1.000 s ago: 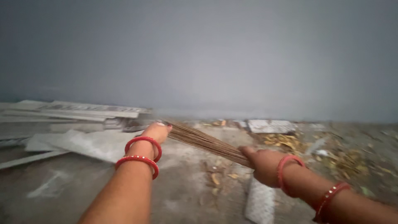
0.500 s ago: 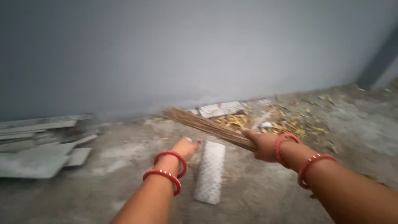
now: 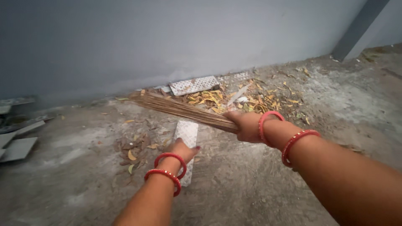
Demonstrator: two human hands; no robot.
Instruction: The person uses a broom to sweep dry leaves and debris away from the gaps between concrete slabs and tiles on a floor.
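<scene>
My right hand [image 3: 245, 124] grips the end of a bundle of thin brown broom sticks [image 3: 180, 109] that points left and away, toward the wall. My left hand [image 3: 184, 149] hangs lower, just over a long white patterned tile piece [image 3: 187, 138] lying on the concrete floor; whether it touches the tile I cannot tell, and its fingers are folded down. Both wrists carry red bangles. A patch of yellow dry leaves [image 3: 234, 100] lies along the wall beyond the broom's tips.
A grey wall runs across the back, with a dark post [image 3: 356, 27] at the right corner. Another patterned tile [image 3: 193, 85] leans at the wall's foot. Grey slab pieces [image 3: 16, 144] lie at the far left. Brown leaf scraps [image 3: 134, 148] sit left of my hand.
The view has swung right and down, away from the slab pile. My left hand has left the broom's tips and dropped toward the white tile. My right hand still holds the broom.
</scene>
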